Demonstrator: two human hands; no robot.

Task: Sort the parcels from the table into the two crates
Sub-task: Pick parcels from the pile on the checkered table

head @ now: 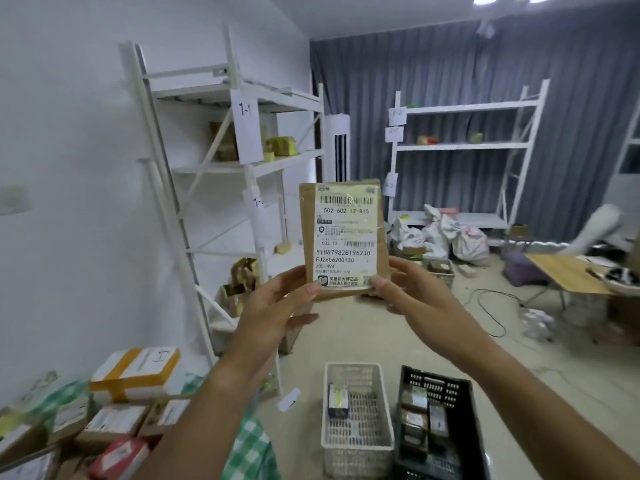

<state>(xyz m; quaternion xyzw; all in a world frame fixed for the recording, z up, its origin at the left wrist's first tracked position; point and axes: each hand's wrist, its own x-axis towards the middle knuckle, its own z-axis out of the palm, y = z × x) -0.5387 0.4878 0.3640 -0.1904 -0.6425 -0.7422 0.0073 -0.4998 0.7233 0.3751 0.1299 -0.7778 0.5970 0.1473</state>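
Note:
I hold a flat brown parcel (377, 261) upright at chest height, its white shipping label facing me. My left hand (277, 306) grips its lower left corner and my right hand (405, 289) grips its lower right corner. Below on the floor stand a white crate (356, 441) with one small parcel inside and, right of it, a black crate (460, 410) holding a few brown parcels. More parcels (135, 372) lie piled on the table with a green checked cloth (249, 445) at the lower left.
A white shelf rack (194, 174) marked 1-1 stands at the left wall, another rack (464, 147) at the grey curtain. White sacks (446, 237) lie on the floor behind. A wooden table (564, 275) and a cable are at the right.

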